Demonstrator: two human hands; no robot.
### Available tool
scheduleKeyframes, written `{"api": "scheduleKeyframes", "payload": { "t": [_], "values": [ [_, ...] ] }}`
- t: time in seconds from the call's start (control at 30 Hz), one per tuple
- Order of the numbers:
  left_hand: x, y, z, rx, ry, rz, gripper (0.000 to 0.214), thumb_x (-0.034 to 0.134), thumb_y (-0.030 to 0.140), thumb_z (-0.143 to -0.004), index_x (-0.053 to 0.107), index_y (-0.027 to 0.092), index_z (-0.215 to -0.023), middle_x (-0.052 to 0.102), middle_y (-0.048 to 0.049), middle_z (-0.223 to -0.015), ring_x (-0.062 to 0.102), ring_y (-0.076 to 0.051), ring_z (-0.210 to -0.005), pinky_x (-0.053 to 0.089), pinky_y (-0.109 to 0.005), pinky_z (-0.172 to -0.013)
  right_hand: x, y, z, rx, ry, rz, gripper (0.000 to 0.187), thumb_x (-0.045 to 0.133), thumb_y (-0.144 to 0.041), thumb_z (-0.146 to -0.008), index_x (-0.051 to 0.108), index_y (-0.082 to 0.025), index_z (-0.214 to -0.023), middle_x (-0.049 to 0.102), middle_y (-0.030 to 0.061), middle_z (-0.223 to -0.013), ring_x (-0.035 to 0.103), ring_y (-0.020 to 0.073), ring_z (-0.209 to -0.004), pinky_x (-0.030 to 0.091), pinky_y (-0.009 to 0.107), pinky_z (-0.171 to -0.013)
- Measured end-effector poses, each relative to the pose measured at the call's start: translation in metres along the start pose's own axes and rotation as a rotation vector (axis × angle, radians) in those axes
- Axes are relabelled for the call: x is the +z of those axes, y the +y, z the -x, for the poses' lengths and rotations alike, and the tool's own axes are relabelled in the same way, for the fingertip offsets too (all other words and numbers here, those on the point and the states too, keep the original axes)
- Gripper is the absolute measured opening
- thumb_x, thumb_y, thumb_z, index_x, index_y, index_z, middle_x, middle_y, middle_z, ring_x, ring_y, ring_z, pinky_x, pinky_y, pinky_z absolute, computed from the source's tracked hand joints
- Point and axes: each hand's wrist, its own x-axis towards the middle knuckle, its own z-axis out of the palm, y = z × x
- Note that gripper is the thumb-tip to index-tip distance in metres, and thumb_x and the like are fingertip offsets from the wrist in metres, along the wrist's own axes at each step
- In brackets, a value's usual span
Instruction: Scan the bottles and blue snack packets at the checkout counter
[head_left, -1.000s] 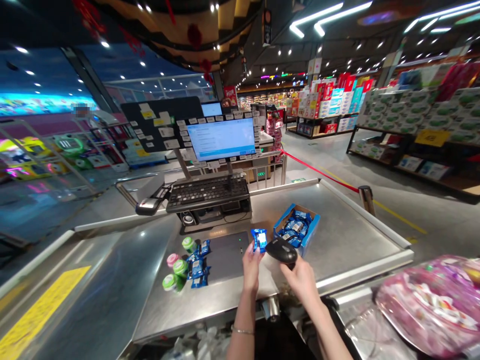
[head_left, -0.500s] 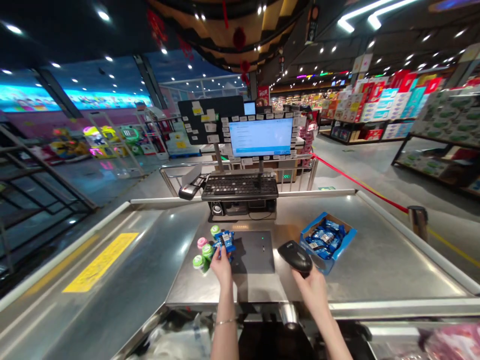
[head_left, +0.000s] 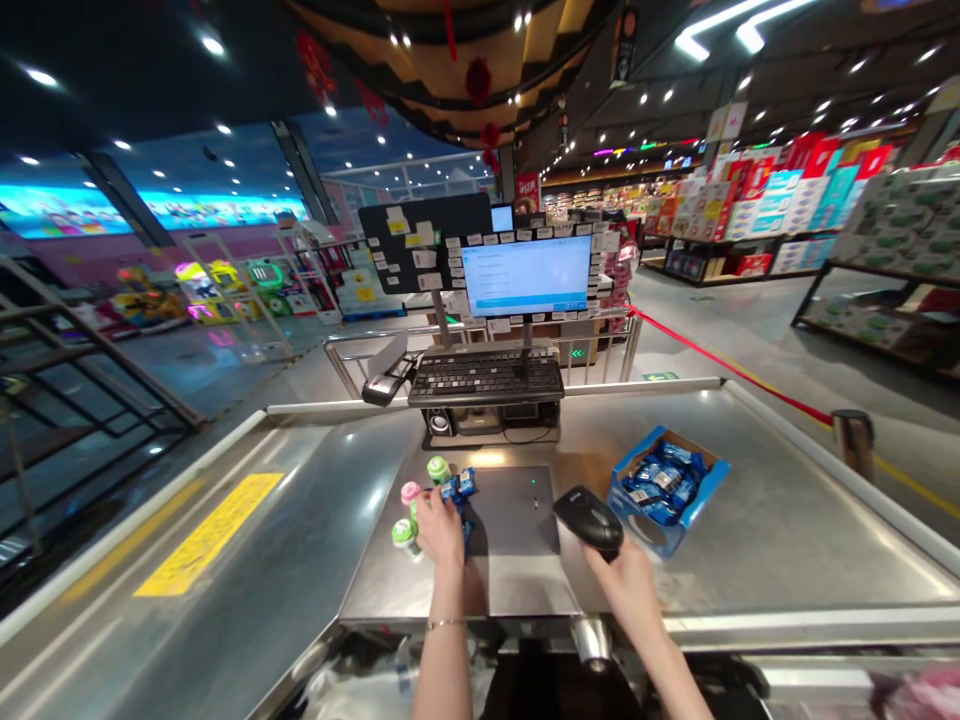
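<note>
- Right hand [head_left: 619, 595] is closing its grip around a black barcode scanner [head_left: 589, 518]
- Left hand [head_left: 439, 530] is reaching over blue packets [head_left: 459, 488] beside small bottles [head_left: 405, 535]; I cannot tell its grip

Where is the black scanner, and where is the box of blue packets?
Handheld barcode scanner [head_left: 589, 518], head view, on its black top.
Box of blue packets [head_left: 697, 508], head view, on its blue side wall.
</note>
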Motion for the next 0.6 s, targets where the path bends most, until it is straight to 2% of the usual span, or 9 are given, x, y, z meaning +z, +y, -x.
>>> {"api": "scheduleKeyframes", "payload": {
  "t": [0.1, 0.2, 0.37, 0.47, 0.6],
  "values": [
    [0.003, 0.030, 0.017, 0.125, -0.098, 0.226, 0.027, 0.043, 0.028, -0.089, 0.062, 0.019, -0.105, 0.060, -0.0090, -0.105, 0.058, -0.019, -0.090, 0.041, -0.026, -0.069, -0.003, -0.001, 0.001, 0.021, 0.023, -0.037, 0.039, 0.054, -0.045, -0.071, 0.068, -0.014, -0.090, 0.073, 0.0105, -0.075, 0.068, 0.0276, -0.077, 0.051, 0.035, -0.071],
    [0.004, 0.072, 0.041, 0.278, -0.247, 0.462, 0.026, 0.043, 0.032, -0.089, 0.064, 0.021, -0.101, 0.064, -0.0063, -0.095, 0.059, -0.016, -0.080, 0.042, -0.025, -0.072, -0.011, 0.003, -0.002, 0.061, 0.068, -0.075, 0.041, 0.055, -0.045, -0.070, 0.068, -0.014, -0.093, 0.073, 0.0106, -0.079, 0.068, 0.0280, -0.082, 0.051, 0.034, -0.073],
    [-0.004, 0.146, 0.083, 0.465, -0.490, 0.723, 0.026, 0.046, 0.036, -0.087, 0.065, 0.023, -0.100, 0.065, -0.0040, -0.094, 0.057, -0.014, -0.071, 0.043, -0.025, -0.074, -0.040, 0.014, -0.010, 0.156, 0.259, -0.166, 0.049, 0.059, -0.051, -0.068, 0.067, -0.012, -0.097, 0.073, 0.0128, -0.089, 0.067, 0.0292, -0.088, 0.052, 0.034, -0.074],
    [-0.005, 0.185, 0.100, 0.592, -0.577, 0.825, 0.028, 0.043, 0.036, -0.089, 0.064, 0.023, -0.102, 0.064, -0.0053, -0.095, 0.059, -0.016, -0.082, 0.044, -0.027, -0.079, -0.065, 0.022, -0.015, 0.191, 0.368, -0.212, 0.052, 0.061, -0.053, -0.068, 0.067, -0.012, -0.099, 0.073, 0.0128, -0.092, 0.066, 0.0288, -0.092, 0.051, 0.034, -0.076],
    [0.013, 0.232, 0.116, 0.726, -0.636, 0.837, 0.029, 0.041, 0.032, -0.090, 0.063, 0.021, -0.106, 0.064, -0.0093, -0.103, 0.056, -0.022, -0.101, 0.041, -0.035, -0.093, -0.094, 0.040, -0.023, 0.196, 0.473, -0.221, 0.051, 0.060, -0.055, -0.070, 0.067, -0.013, -0.097, 0.073, 0.0116, -0.092, 0.066, 0.0289, -0.094, 0.051, 0.036, -0.079]
  ]
}}
